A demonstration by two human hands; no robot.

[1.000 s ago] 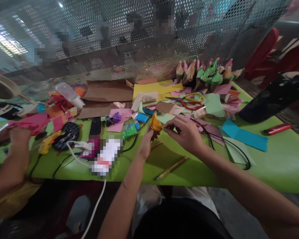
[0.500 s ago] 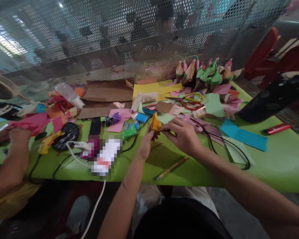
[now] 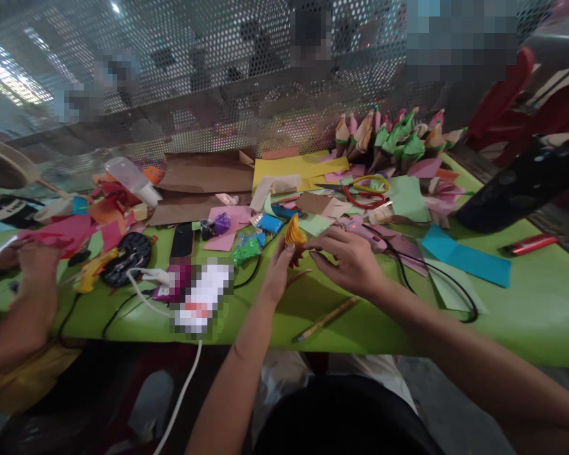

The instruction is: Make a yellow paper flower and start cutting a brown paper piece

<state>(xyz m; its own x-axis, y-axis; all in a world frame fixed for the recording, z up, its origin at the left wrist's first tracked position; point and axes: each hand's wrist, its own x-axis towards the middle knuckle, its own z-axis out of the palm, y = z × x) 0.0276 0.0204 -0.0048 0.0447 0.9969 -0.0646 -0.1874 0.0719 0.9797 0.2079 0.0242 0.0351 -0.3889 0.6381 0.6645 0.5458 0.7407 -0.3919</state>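
Observation:
A folded yellow paper swirl (image 3: 294,233), shaped like an ice-cream top, stands upright over the near middle of the table. My left hand (image 3: 276,273) is closed round its lower part, so its base is mostly hidden. From the right, my right hand (image 3: 348,259) reaches to the swirl's side, with bent fingers. Its index fingertip is at the swirl's edge, and the thumb lies lower and apart from it. Below my hands a thin wooden stick (image 3: 327,320), like a brush or pencil, rests on the green tabletop (image 3: 389,332).
Paper cones (image 3: 403,142) crowd the back right. Scissors (image 3: 366,191), a pink glue gun (image 3: 367,235) with its cable, blue paper (image 3: 469,258) and a dark bottle (image 3: 516,183) lie to the right. Leftward are a phone (image 3: 203,297), a power bank (image 3: 173,282) and another person's arm (image 3: 33,297).
The swirl has tilted and sunk slightly in my left hand. My right thumb has moved left toward it, with the index finger staying at its side.

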